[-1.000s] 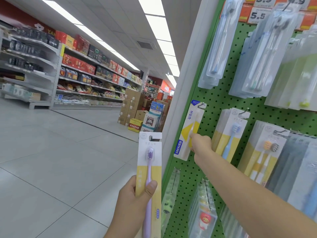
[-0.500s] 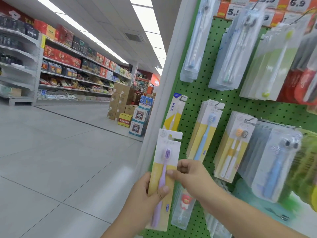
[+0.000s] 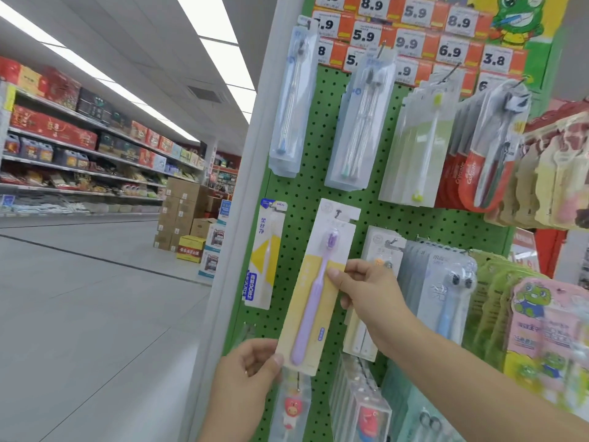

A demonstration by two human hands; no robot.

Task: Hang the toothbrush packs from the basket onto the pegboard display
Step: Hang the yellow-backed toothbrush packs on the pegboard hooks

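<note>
Supermarket aisle, grey tiled floor (image 3: 79, 307), with stocked shelves (image 3: 79, 148) far left of the pegboard (image 3: 306, 193) and stacked cartons (image 3: 181, 202) between the two. Pegboard: green, perforated, upright, edged on its left by a white post (image 3: 242, 199); orange price tags (image 3: 411, 30) run along its top.

Purple pack (image 3: 318, 282): a white-and-yellow card carrying a purple toothbrush, held flat against the pegboard at mid height, tilted with its top leaning right. Its hang hole lies at a dark hook tip (image 3: 338, 213); whether the hook passes through the hole cannot be told.

Left hand (image 3: 245, 374), below the pack: thumb and fingers pinch the lower left corner of the card. Right hand (image 3: 366, 295), to the right of the pack: thumb lies on the card's face at mid length, fingers curl behind its right edge, so the pack is gripped by both hands.

Yellow pack (image 3: 264, 253): hangs just left of the purple pack, beside the post. Clear packs (image 3: 290, 103) hang in the row above. A white-and-yellow pack (image 3: 382, 250) hangs right of the purple pack, partly hidden by the right hand. A blue brush pack (image 3: 446, 288) with toy eyes hangs further right. Cartoon-figure packs (image 3: 291, 406) hang below the purple pack.
</note>
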